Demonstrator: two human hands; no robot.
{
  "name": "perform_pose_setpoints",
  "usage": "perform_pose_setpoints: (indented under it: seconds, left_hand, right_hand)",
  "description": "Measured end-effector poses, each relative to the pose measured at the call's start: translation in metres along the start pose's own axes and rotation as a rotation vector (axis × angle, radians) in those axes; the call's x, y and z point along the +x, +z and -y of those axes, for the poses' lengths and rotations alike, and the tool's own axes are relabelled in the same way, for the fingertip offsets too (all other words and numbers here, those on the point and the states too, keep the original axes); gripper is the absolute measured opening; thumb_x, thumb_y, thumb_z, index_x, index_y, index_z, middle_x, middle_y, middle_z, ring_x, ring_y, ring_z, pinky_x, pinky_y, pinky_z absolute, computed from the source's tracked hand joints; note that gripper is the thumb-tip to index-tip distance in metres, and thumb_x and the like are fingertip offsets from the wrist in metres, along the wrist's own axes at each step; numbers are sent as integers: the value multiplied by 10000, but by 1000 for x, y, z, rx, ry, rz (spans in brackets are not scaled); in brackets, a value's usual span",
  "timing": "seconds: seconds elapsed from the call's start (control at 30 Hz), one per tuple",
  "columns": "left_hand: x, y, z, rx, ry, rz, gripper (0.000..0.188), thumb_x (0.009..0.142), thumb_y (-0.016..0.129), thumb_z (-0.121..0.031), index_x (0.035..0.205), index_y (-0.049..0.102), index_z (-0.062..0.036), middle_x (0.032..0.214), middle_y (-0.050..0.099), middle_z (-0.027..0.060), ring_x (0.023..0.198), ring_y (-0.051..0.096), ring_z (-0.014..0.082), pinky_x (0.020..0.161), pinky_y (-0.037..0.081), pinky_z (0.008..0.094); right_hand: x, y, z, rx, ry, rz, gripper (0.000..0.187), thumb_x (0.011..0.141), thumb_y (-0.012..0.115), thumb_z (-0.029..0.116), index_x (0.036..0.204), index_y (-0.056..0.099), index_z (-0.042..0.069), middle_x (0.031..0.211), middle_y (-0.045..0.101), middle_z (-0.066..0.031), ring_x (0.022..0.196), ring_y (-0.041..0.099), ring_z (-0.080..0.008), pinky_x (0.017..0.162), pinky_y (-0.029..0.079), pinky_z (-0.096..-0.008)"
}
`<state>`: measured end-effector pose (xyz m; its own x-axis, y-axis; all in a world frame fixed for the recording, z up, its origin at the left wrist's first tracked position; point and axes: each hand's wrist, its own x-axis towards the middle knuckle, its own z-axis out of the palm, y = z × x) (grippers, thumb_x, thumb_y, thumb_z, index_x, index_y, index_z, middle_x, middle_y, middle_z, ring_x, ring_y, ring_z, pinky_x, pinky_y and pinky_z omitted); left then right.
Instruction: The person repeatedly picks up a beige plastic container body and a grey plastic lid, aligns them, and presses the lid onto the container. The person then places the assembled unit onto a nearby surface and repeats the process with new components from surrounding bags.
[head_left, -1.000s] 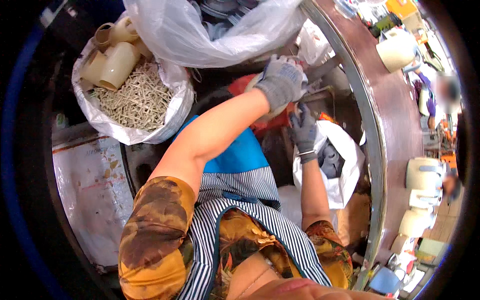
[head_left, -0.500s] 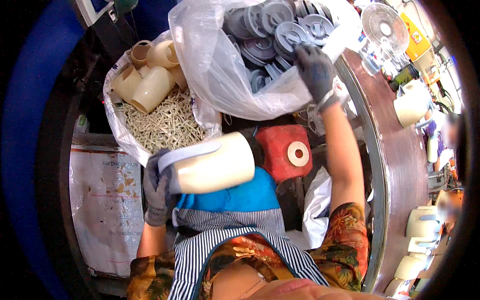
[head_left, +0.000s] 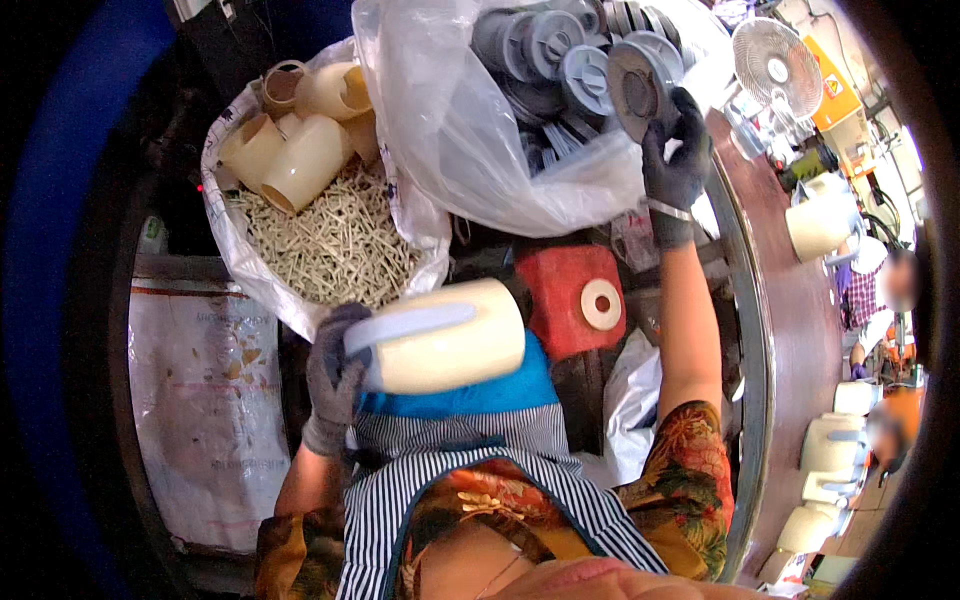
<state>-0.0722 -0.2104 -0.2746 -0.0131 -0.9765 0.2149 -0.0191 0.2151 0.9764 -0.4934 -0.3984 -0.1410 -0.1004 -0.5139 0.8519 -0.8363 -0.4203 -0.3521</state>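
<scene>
My left hand [head_left: 335,380], in a dark grey glove, is closed around the grey handle end of a cream plastic jug [head_left: 455,345]. The jug lies on its side above my lap, and its grey handle [head_left: 415,325] faces up. Over the translucent plastic bag [head_left: 430,150], my gloved right hand [head_left: 680,160] pinches a round grey lid [head_left: 634,92] by its edge. More grey lids [head_left: 545,45] are piled inside that bag. Between the bag and my lap sits a red block [head_left: 560,295] with a pale ring [head_left: 601,304] on it.
To the left of the bag, a white sack [head_left: 228,255] holds cream cylinder pieces [head_left: 305,165] and many small pale pieces [head_left: 325,245]. A brown table [head_left: 785,330] along the right carries several jugs [head_left: 832,445] and a fan [head_left: 777,68]. People are at its far side.
My right hand has lifted a grey lid off the pile and drawn it slightly right. The jug in my left hand has shifted a little to the right.
</scene>
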Motion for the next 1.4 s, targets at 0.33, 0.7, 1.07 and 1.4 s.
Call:
perform_pose_setpoints:
  seconds: [0.33,0.7,1.07,1.4]
  left_hand:
    - [-46,-49,7,57,-163,-311,372,1010,536,-257,1274,548,5,1201,603,115,1097,559,214,967,433,353]
    - [-96,-40,26,-318,-176,-270,435,1030,501,-312,1317,521,14,1232,622,126,1110,587,226,988,454,367]
    - [-92,-34,-2,362,-89,58,341,1055,412,-258,1199,586,-2,1114,637,119,1023,614,212,896,493,354]
    - [-61,-4,-32,-598,-541,158,325,1050,432,-276,1168,575,-8,1110,635,128,1025,618,215,897,498,347]
  right_hand:
    - [-322,-124,114,-263,456,621,493,875,633,177,1344,531,67,1297,547,-182,1121,570,-325,975,449,-393]
    - [-335,-135,151,-304,97,809,533,831,657,308,1326,574,126,1352,529,-175,1224,482,-403,1023,399,-497]
    - [-241,-133,203,430,148,323,422,714,673,51,1134,655,20,1188,628,-195,1119,592,-383,976,459,-437]
    - [-234,-153,208,466,-85,352,340,759,696,157,1059,659,1,1153,623,-205,1066,601,-423,930,455,-526]
